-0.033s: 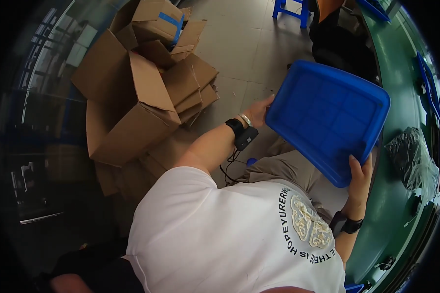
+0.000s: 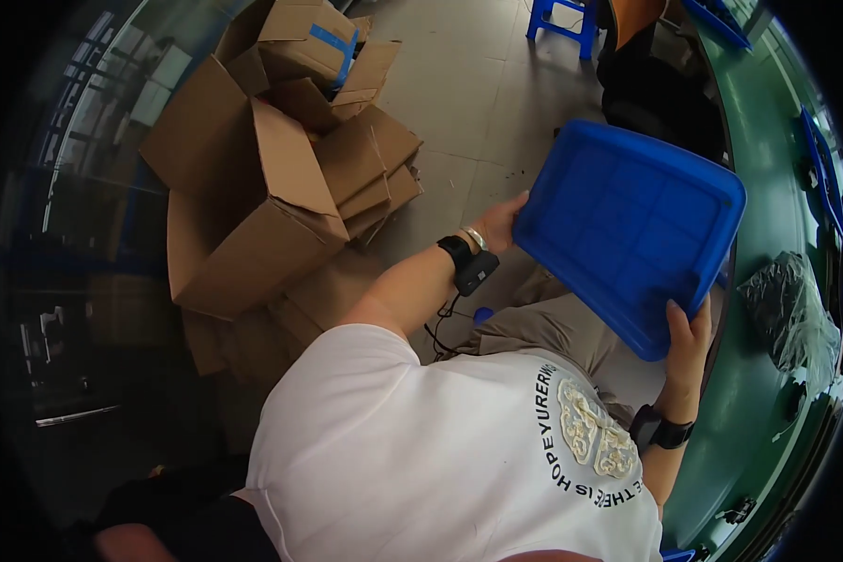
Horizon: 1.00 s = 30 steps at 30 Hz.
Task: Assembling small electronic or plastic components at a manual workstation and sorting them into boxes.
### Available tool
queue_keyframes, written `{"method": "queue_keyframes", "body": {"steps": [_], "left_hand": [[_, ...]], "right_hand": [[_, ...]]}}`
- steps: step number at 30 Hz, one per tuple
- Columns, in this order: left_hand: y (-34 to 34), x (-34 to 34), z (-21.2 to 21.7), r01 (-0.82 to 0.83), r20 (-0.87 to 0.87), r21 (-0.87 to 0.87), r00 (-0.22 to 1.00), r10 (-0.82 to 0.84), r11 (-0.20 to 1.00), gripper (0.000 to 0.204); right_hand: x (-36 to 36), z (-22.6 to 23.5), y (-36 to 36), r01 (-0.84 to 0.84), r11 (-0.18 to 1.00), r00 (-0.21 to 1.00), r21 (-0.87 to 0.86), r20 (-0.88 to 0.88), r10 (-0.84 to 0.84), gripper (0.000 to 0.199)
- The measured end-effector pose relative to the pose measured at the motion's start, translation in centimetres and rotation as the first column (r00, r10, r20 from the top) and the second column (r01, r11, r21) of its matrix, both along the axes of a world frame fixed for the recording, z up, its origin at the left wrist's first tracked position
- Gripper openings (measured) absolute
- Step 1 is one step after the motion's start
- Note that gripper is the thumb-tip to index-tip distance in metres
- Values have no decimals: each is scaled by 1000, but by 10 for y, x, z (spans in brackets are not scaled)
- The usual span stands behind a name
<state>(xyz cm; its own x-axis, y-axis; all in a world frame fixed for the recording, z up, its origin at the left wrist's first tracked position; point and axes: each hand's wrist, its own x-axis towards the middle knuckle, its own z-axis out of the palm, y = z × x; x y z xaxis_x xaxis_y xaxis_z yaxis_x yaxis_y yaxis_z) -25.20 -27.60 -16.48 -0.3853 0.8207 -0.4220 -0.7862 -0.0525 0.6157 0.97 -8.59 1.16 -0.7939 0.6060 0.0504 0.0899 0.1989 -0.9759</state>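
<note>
A shallow blue plastic tray [image 2: 628, 215] is held up in front of me, tilted, with nothing seen inside it. My left hand [image 2: 502, 222] grips its left edge, and most of those fingers are hidden behind the tray. At the near right corner my right hand [image 2: 688, 342] is closed on the rim, its thumb over the inner side and its other fingers out of sight underneath. Each of my wrists carries a black strap with a small dark device.
Open cardboard boxes [image 2: 253, 234] and flattened cardboard [image 2: 370, 155] pile up on the left. Along the right runs a green-topped workbench [image 2: 735, 375] bearing a clear plastic bag [image 2: 791, 314] with dark contents. A blue stool [image 2: 562, 26] stands on the tiled floor at the far side.
The view has shifted very slightly. Both hands keep their hold on the tray, which stays almost in the same place.
</note>
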Motion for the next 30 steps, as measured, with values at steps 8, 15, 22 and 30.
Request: {"method": "queue_keyframes", "body": {"steps": [8,15,22,30], "left_hand": [[11,16,-38,-138,206,-35,968,142,990,46],[31,20,-52,-120,106,-125,985,133,985,60],[40,34,-42,-186,-118,-255,980,160,949,64],[41,44,-78,186,-24,17,982,-186,982,52]], "right_hand": [[-13,23,-11,-166,836,986,523,108,128,48],[6,28,-11,-111,530,994,841,94,60,49],[13,2,-4,65,637,998,768,-50,-41,47],[-68,6,5,77,905,994,-418,-34,-100,40]]}}
